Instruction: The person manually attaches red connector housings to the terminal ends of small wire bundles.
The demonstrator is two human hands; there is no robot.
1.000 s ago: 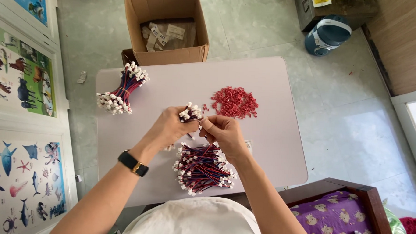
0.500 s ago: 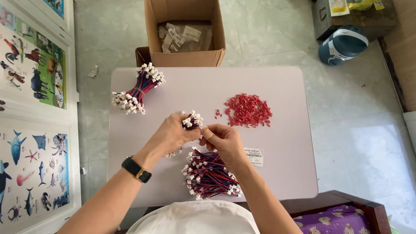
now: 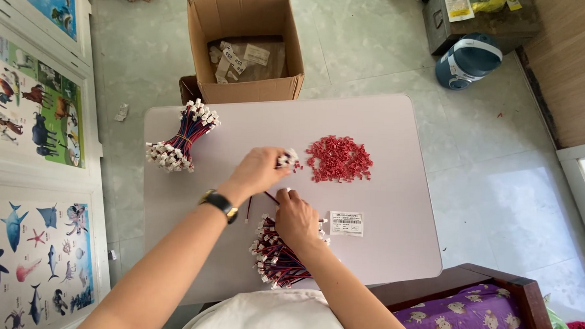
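Note:
My left hand (image 3: 258, 171) is closed around a small bunch of wires with white connectors (image 3: 287, 160), held above the pale table (image 3: 382, 227) next to a pile of small red parts (image 3: 339, 158). My right hand (image 3: 295, 217) rests lower, fingers pinching a thin wire (image 3: 271, 198) just above a bundle of red, blue and black wires with white connectors (image 3: 276, 257) lying near the table's front edge. A black watch (image 3: 218, 203) is on my left wrist.
A second tied wire bundle (image 3: 180, 136) lies at the table's left. A white label (image 3: 346, 223) lies to the right of my right hand. An open cardboard box (image 3: 245, 44) stands behind the table, a blue container (image 3: 469, 59) on the floor, animal posters (image 3: 25, 107) at left.
My hands have separated: the left moved up toward the red parts with the small bunch, the right dropped toward the bundle near the front edge.

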